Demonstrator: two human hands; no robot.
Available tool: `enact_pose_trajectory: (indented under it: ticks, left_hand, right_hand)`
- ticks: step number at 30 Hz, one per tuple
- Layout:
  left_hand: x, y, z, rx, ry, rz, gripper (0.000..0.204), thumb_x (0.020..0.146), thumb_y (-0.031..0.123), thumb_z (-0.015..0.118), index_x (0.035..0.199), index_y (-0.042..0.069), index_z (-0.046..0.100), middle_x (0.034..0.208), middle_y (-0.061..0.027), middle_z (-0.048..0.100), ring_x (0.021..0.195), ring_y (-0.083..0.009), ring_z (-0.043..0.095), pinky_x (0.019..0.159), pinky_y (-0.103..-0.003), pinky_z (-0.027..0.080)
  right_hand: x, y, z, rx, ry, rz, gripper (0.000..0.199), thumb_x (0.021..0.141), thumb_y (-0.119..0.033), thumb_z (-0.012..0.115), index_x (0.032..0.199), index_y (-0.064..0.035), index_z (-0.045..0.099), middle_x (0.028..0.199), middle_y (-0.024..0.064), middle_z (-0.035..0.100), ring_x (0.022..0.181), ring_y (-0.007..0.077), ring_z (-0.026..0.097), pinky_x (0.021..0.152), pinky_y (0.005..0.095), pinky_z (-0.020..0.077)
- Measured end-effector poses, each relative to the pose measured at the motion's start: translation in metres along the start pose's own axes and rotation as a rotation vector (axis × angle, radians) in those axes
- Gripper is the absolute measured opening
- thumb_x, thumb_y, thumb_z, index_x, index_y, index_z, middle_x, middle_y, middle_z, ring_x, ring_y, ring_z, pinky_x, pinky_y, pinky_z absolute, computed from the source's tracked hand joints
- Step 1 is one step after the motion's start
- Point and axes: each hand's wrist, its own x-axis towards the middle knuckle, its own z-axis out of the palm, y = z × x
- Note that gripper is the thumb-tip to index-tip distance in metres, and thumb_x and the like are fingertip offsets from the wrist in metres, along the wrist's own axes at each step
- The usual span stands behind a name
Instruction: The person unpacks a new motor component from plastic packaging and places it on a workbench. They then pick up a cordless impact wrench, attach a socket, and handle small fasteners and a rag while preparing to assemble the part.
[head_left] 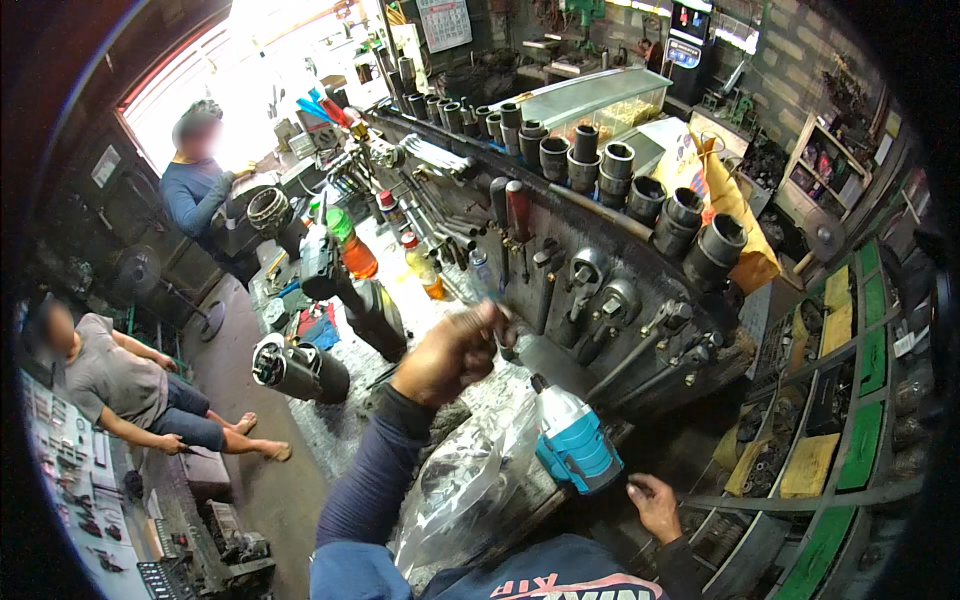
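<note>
My left hand (445,360) reaches over the bench in front of the upright tool rack, its fingers closed in a pinch. Motion blur hides what the fingertips hold, if anything. Below and right of it, a teal and white impact wrench (580,445) lies at the bench's near edge, its dark tip pointing toward the rack. My right hand (656,508) hangs low beside the wrench, apart from it, thumb and fingers spread with nothing between them. A clear plastic bag (465,490) lies on the bench under my left forearm.
Large dark sockets (617,170) line the rack's top; ratchets (588,268) and screwdrivers (517,208) hang on its face. Motor housings (300,370) and bottles (352,245) crowd the bench. Shelves (860,370) stand right. One person (200,190) works behind; another (135,380) sits left.
</note>
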Motion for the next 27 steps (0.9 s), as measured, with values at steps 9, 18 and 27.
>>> enact_pose_trajectory:
  ticks: [9,18,27]
  left_hand:
    - [-0.026,-0.035,-0.002,0.140,-0.106,-0.150,0.043,0.103,0.026,0.060,0.139,0.003,0.057,0.094,0.0037,0.057,0.076,-0.0032,0.048,0.061,-0.018,0.038]
    - [0.001,-0.031,-0.007,0.445,-0.131,-0.173,0.032,0.106,0.028,0.056,0.125,0.005,0.065,0.090,0.0050,0.062,0.066,-0.0025,0.044,0.056,-0.019,0.034]
    - [0.032,-0.001,-0.004,0.741,-0.358,-0.246,0.035,0.105,0.037,0.058,0.107,0.004,0.068,0.073,0.0081,0.052,0.059,-0.0019,0.042,0.051,-0.021,0.034]
  right_hand:
    - [0.011,-0.149,0.047,0.120,-0.101,-0.636,0.081,0.075,-0.016,0.087,0.142,-0.0001,0.044,0.134,0.0198,0.053,0.125,0.0342,0.056,0.107,0.0439,0.0449]
    - [0.050,-0.157,0.098,0.050,-0.029,-0.686,0.071,0.081,-0.010,0.081,0.141,-0.0016,0.045,0.130,0.0153,0.059,0.120,0.0258,0.060,0.104,0.0408,0.0489]
    - [0.054,-0.161,0.091,-0.006,-0.037,-0.866,0.056,0.092,-0.001,0.066,0.144,-0.0015,0.046,0.134,0.0141,0.061,0.120,0.0226,0.062,0.101,0.0385,0.0538]
